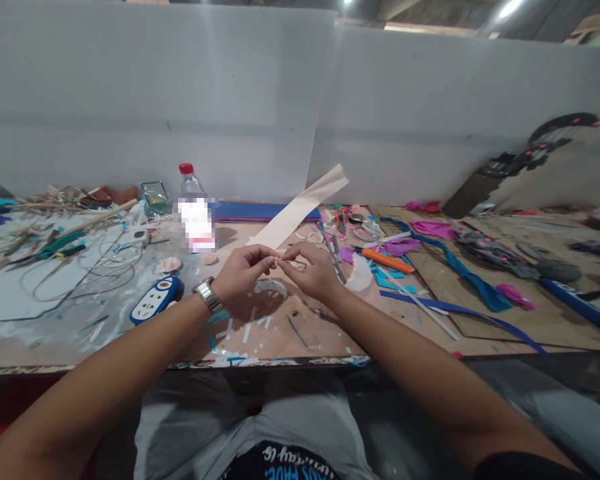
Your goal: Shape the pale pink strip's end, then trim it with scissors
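Observation:
Both hands meet above the middle of the table, fingertips nearly touching. My left hand [245,273], with a metal watch [207,294] at the wrist, is closed in a pinch. My right hand [313,270] pinches from the other side, thumb against forefinger. Between the fingertips is something small and pale, too small to name. Just behind the hands a long cream paper strip [300,209] slants up to the right across a blue strip [260,211]. Below the hands, small white and blue scraps lie on the tabletop [280,337].
A red-capped bottle [195,223] stands at back left, near a blue-and-white power socket [156,300], pliers [63,247] and cables. To the right lie an orange cutter [387,260], tape rolls, pink and blue paper, and a long blue strip [473,312]. White panels [145,100] close off the back.

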### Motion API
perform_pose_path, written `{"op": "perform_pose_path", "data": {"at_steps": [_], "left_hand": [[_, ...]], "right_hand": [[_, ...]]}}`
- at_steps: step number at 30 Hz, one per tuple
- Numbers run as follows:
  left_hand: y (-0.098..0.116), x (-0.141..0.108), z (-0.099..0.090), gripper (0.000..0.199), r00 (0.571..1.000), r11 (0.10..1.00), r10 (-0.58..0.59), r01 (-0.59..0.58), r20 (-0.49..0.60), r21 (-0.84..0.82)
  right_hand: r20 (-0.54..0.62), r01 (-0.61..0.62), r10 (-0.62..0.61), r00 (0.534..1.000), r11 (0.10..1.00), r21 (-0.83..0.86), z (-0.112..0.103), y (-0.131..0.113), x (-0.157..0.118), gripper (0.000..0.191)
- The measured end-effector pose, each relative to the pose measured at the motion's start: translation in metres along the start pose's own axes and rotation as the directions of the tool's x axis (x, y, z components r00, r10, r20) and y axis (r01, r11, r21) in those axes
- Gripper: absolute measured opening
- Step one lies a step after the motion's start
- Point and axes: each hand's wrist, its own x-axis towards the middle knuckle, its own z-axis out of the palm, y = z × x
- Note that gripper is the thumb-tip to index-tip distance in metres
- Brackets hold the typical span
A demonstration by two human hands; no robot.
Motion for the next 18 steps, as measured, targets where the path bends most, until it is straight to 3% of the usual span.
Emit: {"op": "perform_pose_path", "data": {"at_steps": [18], "left_hand": [[0.0015, 0.0014, -0.0061, 0.031, 1.0, 0.995, -0.008, 0.005, 0.026, 0.099]], "right_hand": [[0.047, 0.061, -0.061, 0.997, 0.998, 0.007, 0.0012, 0.004, -0.0012, 0.009]]}}
